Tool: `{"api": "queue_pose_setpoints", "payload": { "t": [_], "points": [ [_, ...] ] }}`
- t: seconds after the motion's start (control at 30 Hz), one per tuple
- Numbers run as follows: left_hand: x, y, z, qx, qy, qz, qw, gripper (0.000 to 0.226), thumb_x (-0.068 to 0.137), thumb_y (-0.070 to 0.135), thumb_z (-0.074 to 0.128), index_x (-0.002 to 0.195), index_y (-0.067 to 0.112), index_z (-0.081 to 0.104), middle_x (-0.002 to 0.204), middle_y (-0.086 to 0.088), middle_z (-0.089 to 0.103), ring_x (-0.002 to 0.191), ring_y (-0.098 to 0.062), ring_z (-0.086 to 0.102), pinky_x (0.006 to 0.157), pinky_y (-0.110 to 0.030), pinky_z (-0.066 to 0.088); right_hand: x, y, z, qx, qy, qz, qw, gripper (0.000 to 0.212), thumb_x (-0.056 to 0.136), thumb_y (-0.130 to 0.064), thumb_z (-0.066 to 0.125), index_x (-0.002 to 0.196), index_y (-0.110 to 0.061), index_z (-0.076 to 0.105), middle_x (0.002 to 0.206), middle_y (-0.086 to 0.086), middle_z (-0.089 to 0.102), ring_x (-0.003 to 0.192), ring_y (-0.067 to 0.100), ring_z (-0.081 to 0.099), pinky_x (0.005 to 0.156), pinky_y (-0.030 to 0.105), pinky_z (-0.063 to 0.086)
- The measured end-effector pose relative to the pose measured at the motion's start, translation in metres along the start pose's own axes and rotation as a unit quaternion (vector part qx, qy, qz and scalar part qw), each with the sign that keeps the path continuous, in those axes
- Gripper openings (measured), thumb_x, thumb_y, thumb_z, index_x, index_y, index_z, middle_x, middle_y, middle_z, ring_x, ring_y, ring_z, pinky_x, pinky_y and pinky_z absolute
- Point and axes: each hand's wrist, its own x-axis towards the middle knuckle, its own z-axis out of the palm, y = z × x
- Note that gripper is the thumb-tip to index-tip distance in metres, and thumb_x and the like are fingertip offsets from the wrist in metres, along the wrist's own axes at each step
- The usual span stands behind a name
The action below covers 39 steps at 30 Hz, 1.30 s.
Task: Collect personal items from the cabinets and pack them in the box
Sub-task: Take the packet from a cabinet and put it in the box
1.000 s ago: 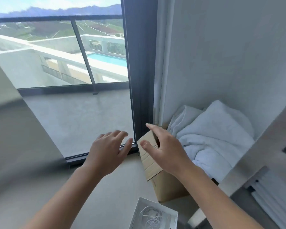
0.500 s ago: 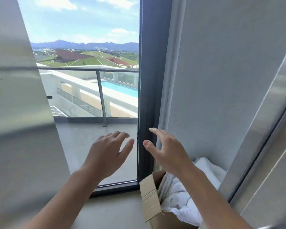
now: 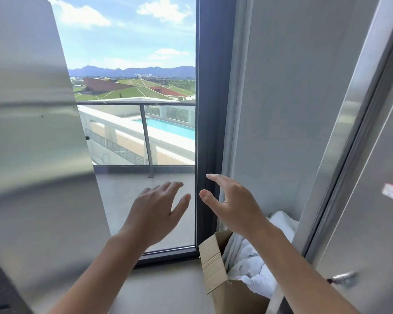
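Two bare forearms reach forward from the bottom edge, ending in a left hand [image 3: 156, 214] and a right hand [image 3: 235, 209]. Nearest, below and to the right of the right fingers [image 3: 217, 179], one open cardboard box [image 3: 214, 264] sits low down, stuffed with white cloth [image 3: 255, 262] — I cannot tell how many pieces. The right forearm crosses above it. The two hands hover side by side, near each other but apart, fingers spread and released, grasping nothing.

Left of the left fingers, a blurred grey metal cabinet door [image 3: 32, 132] fills that side. Right of the right fingers stands a second metal door [image 3: 363, 189], with one small silver handle [image 3: 343, 278] low on it. Beyond the fingertips are a dark window frame [image 3: 208, 109], a glass balcony rail [image 3: 145, 132], one blue pool [image 3: 170, 128] and green hills.

Against a second ago, the view has lifted. The box has dropped from mid-frame to the bottom corner, and both hands have risen clear of it, still empty. Probably the cloth is packed and the person is turning to the cabinets for the next item.
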Motion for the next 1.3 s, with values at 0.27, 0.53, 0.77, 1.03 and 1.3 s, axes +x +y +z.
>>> {"api": "queue_pose_setpoints", "payload": {
  "t": [0.27, 0.53, 0.77, 1.03, 1.3],
  "points": [
    [0.002, 0.008, -0.010, -0.007, 0.013, 0.004, 1.000, 0.054, 0.097, 0.056, 0.030, 0.128, 0.021, 0.057, 0.123, 0.002, 0.067, 0.102, -0.024, 0.066, 0.087, -0.036, 0.048, -0.007, 0.003, -0.013, -0.002, -0.011, -0.002, 1.000, 0.067, 0.095, -0.071, 0.044, 0.149, -0.031, 0.050, 0.151, -0.011, 0.054, 0.139, 0.011, 0.049, 0.108, 0.031, 0.043],
    [0.031, 0.054, 0.037, -0.070, -0.033, 0.091, 0.993, 0.060, 0.095, 0.063, 0.022, 0.131, 0.026, 0.053, 0.126, 0.005, 0.065, 0.104, -0.019, 0.065, 0.087, -0.033, 0.047, -0.051, 0.047, -0.036, -0.035, 0.026, 0.085, 0.995, 0.061, 0.099, -0.062, 0.050, 0.151, -0.031, 0.046, 0.153, -0.011, 0.052, 0.141, 0.010, 0.045, 0.105, 0.027, 0.036],
    [0.067, 0.118, 0.085, -0.159, -0.071, 0.255, 0.951, 0.053, 0.099, 0.060, 0.026, 0.134, 0.028, 0.049, 0.128, 0.006, 0.063, 0.108, -0.018, 0.064, 0.089, -0.037, 0.049, -0.113, 0.067, -0.069, -0.109, 0.119, 0.237, 0.958, 0.063, 0.099, -0.063, 0.049, 0.154, -0.032, 0.042, 0.155, -0.012, 0.049, 0.143, 0.009, 0.043, 0.109, 0.026, 0.036],
    [0.039, 0.190, 0.095, -0.262, -0.132, 0.423, 0.858, 0.049, 0.099, 0.056, 0.030, 0.131, 0.027, 0.052, 0.123, 0.004, 0.064, 0.104, -0.023, 0.064, 0.082, -0.036, 0.047, -0.228, 0.018, -0.093, -0.183, 0.249, 0.425, 0.851, 0.064, 0.096, -0.063, 0.049, 0.151, -0.030, 0.047, 0.154, -0.010, 0.051, 0.142, 0.010, 0.043, 0.108, 0.026, 0.035],
    [-0.088, 0.301, 0.018, -0.369, -0.142, 0.584, 0.709, 0.045, 0.099, 0.053, 0.034, 0.126, 0.024, 0.054, 0.119, 0.002, 0.065, 0.104, -0.025, 0.063, 0.083, -0.035, 0.047, -0.395, -0.116, -0.116, -0.263, 0.377, 0.546, 0.701, 0.061, 0.095, -0.061, 0.053, 0.150, -0.034, 0.047, 0.152, -0.016, 0.050, 0.141, 0.004, 0.041, 0.106, 0.022, 0.033]
  ]
}}
